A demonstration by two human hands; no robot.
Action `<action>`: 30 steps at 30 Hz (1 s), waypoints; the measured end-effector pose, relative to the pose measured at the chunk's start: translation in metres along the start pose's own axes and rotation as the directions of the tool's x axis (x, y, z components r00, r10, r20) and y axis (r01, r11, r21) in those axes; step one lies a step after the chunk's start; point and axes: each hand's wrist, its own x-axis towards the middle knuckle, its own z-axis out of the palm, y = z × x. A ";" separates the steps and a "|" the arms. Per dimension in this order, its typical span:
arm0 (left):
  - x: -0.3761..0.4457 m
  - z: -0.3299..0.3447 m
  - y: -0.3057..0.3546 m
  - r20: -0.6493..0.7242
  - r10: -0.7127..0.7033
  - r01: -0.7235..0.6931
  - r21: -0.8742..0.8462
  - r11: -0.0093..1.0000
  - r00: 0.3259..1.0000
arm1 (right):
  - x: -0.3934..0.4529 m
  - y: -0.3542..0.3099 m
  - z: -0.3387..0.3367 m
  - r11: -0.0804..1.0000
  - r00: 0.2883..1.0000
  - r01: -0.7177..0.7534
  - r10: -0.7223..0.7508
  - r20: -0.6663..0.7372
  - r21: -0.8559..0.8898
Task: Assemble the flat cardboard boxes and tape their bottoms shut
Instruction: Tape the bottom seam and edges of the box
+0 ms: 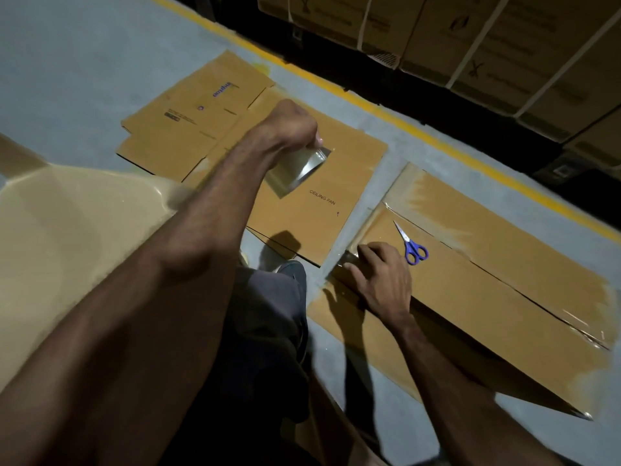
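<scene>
Grey concrete floor (84, 79) down here, with a yellow painted line (396, 121) running across it on the diagonal. Lying flat on it, a flattened cardboard sheet (188, 129) with blue print, and overlapping its right side a second flat one marked CEILING FAN (322, 196). To the right, just apart from those, sits a long taped box (487, 297) with its flap seam facing up. Pale cardboard (67, 247) fills the left edge, blurred, so how it rests is unclear
</scene>
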 end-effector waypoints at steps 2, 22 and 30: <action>0.004 -0.001 0.000 -0.010 0.002 -0.002 -0.011 1.000 1.000 | 0.001 -0.003 0.007 1.000 0.997 -0.010 0.010 -0.073 -0.003; 0.015 0.002 0.010 -0.023 0.065 -0.067 -0.082 0.994 0.998 | 0.009 -0.022 0.036 0.975 0.956 -0.214 0.198 -0.215 -0.054; 0.018 0.006 0.013 0.004 0.073 -0.072 -0.111 0.991 0.997 | -0.002 -0.030 0.042 0.968 0.933 -0.229 0.249 -0.259 0.106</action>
